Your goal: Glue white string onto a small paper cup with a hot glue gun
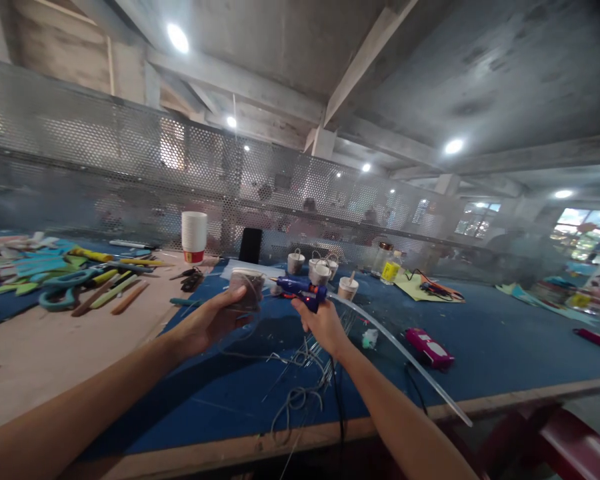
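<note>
My left hand (207, 323) is closed round a small clear plastic cup (247, 288), held up above the blue table mat (480, 333). My right hand (323, 323) grips a blue hot glue gun (300, 289), whose nozzle points left at the cup's side. A long translucent glue stick (405, 353) trails from the gun's back toward the right table edge. The gun's black cord (336, 393) hangs down past my right wrist. Loose grey string (295, 393) lies tangled on the mat below both hands.
Several small string-handled cups (321, 270) stand behind the gun. A stack of white paper cups (194, 236), a black phone (251, 245), scissors (193, 277), foam cut-outs (55, 273) and sticks lie to the left. A pink utility knife (429, 347) lies right. A perforated metal screen (130, 173) backs the table.
</note>
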Available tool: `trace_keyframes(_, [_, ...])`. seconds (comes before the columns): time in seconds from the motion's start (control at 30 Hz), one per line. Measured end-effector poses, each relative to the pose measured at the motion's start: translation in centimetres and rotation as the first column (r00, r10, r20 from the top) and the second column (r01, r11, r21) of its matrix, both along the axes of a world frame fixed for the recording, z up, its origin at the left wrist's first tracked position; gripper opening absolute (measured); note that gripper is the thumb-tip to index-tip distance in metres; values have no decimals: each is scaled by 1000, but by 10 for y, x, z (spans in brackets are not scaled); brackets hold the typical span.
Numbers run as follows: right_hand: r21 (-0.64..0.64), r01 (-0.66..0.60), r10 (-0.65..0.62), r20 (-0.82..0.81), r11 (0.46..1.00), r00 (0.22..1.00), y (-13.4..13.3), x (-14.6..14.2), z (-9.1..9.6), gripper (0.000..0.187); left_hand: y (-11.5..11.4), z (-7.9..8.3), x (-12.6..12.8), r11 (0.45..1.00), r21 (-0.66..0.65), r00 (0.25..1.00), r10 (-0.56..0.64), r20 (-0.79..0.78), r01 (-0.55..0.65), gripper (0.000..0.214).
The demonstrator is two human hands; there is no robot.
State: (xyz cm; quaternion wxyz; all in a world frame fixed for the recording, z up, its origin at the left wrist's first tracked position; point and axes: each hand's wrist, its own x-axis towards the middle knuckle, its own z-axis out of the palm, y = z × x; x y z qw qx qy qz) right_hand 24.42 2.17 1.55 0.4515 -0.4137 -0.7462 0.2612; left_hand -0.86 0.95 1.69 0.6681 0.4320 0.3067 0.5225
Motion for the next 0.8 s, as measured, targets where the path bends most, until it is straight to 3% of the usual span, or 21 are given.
trace_keyframes(0.13, [-208, -205, 125, -344, 956, 931, 8, 2, 3, 36, 1, 0, -3, 999, -36, 999, 1, 41, 0, 27])
trace_keyframes(0.33, [-413, -457, 145, -597, 787, 789, 22, 10, -3, 31, -2, 3, -3, 998, -35, 998, 47, 45, -46, 22])
trace_keyframes(0.43, [-494, -414, 82, -563, 764, 823, 29, 13, -10, 30, -4, 6, -3, 998, -13, 996, 69, 52, -68, 23])
trace_keyframes(0.57, [-529, -255, -16, -453, 809, 891, 38, 15, -20, 28, -4, 5, -4, 994, -2, 992, 108, 63, -108, 22])
trace_keyframes(0.7, [-516, -192, -44, -411, 834, 911, 46, 15, -29, 24, -3, 4, -4, 992, -4, 991, 127, 44, -127, 21])
trace_keyframes(0.8, [-486, -94, -56, -285, 869, 957, 50, 18, -32, 27, -4, 3, -3, 991, -2, 991, 132, 36, -132, 17])
